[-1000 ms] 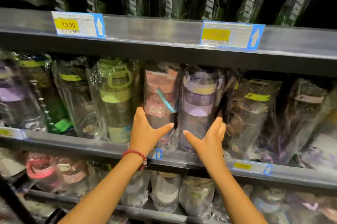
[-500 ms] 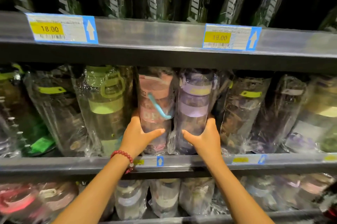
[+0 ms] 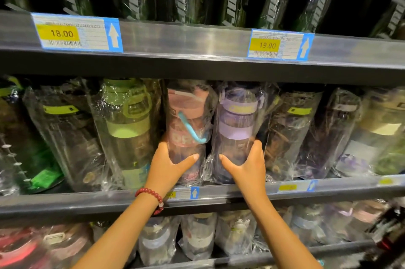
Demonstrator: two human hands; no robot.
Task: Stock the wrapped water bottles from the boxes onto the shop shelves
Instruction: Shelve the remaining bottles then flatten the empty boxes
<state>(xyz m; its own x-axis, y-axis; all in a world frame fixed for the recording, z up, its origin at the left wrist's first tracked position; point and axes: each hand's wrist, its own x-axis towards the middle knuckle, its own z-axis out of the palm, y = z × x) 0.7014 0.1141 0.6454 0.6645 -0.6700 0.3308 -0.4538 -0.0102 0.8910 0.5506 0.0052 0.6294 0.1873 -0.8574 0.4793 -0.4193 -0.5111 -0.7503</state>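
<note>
Left hand (image 3: 167, 164) grips crinkly-wrapped pink bottle (image 3: 188, 128), right hand (image 3: 247, 165) seemingly the purple bottle (image 3: 237, 128).

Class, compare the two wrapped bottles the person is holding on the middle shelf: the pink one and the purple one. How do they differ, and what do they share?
The pink bottle has a pink lid and a blue strap; the purple bottle has a lilac lid and band, no blue strap. The left hand grips the pink bottle; the right hand grips the purple bottle. Pink stands left of purple. Both are upright, in clear plastic wrap, side by side on one shelf.
</note>
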